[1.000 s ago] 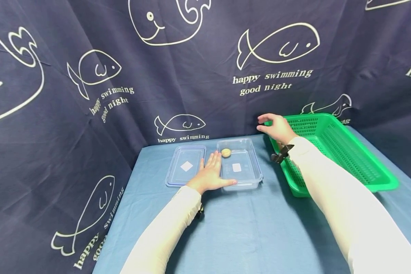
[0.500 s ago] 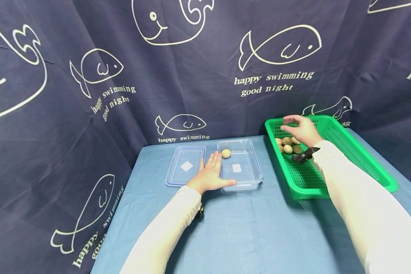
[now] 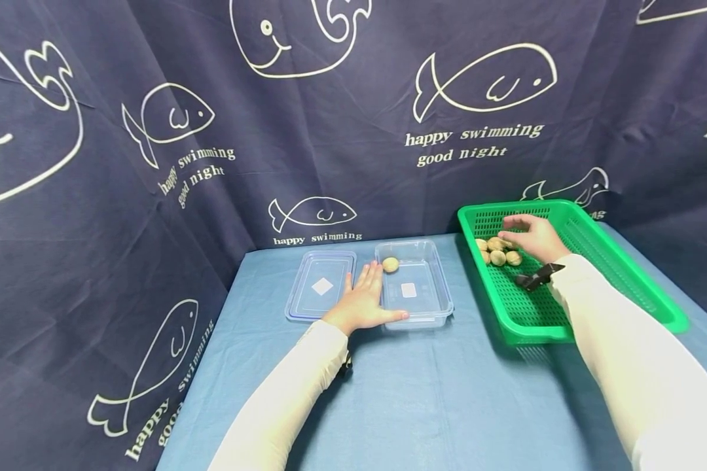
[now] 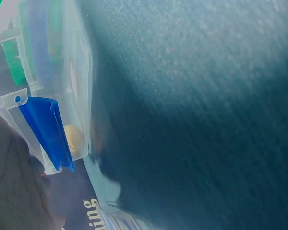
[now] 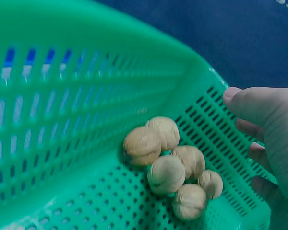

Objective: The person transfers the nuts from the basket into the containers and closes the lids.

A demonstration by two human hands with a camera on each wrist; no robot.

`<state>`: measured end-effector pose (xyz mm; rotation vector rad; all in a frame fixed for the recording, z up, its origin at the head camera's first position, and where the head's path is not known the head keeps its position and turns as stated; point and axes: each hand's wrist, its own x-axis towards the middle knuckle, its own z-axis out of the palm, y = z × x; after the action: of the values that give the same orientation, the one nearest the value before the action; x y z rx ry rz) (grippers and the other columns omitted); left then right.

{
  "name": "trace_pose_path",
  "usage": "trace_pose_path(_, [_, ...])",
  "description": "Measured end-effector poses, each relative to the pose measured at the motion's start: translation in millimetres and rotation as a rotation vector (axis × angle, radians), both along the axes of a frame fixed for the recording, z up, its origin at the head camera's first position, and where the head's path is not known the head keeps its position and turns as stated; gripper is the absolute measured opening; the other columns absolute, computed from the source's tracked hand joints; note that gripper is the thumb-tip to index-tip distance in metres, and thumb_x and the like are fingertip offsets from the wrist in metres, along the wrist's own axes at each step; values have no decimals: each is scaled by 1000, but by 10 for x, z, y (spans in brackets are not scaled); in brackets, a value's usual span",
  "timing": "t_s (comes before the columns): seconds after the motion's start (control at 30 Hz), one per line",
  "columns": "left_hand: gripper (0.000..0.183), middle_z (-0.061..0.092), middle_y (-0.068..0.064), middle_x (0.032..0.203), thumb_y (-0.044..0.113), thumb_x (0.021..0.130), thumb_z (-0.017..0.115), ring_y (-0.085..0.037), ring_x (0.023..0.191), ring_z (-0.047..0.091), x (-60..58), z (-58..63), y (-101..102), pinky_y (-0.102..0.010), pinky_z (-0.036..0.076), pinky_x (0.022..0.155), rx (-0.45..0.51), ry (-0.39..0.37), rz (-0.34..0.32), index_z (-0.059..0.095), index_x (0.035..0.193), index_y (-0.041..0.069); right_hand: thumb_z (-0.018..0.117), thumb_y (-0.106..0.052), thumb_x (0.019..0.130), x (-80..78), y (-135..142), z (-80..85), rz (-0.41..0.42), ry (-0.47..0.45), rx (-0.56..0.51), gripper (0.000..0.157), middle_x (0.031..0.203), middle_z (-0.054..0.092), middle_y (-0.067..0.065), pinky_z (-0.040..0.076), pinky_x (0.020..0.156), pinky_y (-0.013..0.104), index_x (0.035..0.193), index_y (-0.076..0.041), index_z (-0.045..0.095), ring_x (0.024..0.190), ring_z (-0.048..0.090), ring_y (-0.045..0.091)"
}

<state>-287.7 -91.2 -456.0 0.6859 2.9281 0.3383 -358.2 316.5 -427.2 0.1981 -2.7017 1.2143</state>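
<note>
My left hand (image 3: 362,306) lies with fingers spread along the near left side of a clear plastic box (image 3: 427,278), thumb along its front. One walnut (image 3: 391,264) sits inside the box at the back left; through the wall, the left wrist view shows that walnut (image 4: 73,140) behind a blue clip (image 4: 48,132). Over the green basket (image 3: 503,320) hovers my right hand (image 3: 533,237), its fingers loosely bent and holding nothing. Several walnuts (image 3: 497,257) lie at the basket's left, just below and beside the fingertips. In the right wrist view the walnuts (image 5: 166,175) cluster in a corner.
A clear lid with a blue rim (image 3: 320,284) lies flat left of the box. Blue cloth (image 3: 400,399) covers the table. A dark curtain with fish prints (image 3: 353,144) hangs behind and at the left.
My right hand has moved right from the basket's left rim to over its inside, then lowered toward the walnuts, which have come into sight. The left hand stays by the box.
</note>
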Motion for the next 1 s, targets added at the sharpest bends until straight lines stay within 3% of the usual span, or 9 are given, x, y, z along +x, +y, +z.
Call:
trace_pose_path(0.37, [129,-1,-10,170,88,77,52,-22,156,-2,-7,-33,3,-59,0,121,-11,-1,2,4,162,3,65,-35,99,19,209,-239,28,-137,84,59,130,59,35,47,91,49,137,9,53,116,58,47])
trace_pose_path(0.6, [129,-1,-10,170,89,77,51,-22,156,-1,-14,-38,12,-59,1,121,-9,0,5,4,162,4,65,-34,98,-2,292,-287,42,-202,137,61,130,56,38,47,93,57,136,11,52,115,57,50])
trace_pose_path(0.83, [130,0,-10,170,90,76,51,-23,156,0,-28,-47,5,-60,0,121,-9,6,5,4,162,5,68,-32,97,-3,294,-292,36,-232,181,60,133,55,37,46,93,53,135,12,53,115,57,50])
trace_pose_path(1.0, [131,-1,-9,170,90,75,50,-21,156,-2,-40,-62,-5,-59,-1,121,-20,7,12,3,163,6,68,-31,96,-41,334,-341,52,-246,202,61,129,57,37,44,96,57,133,15,53,115,56,52])
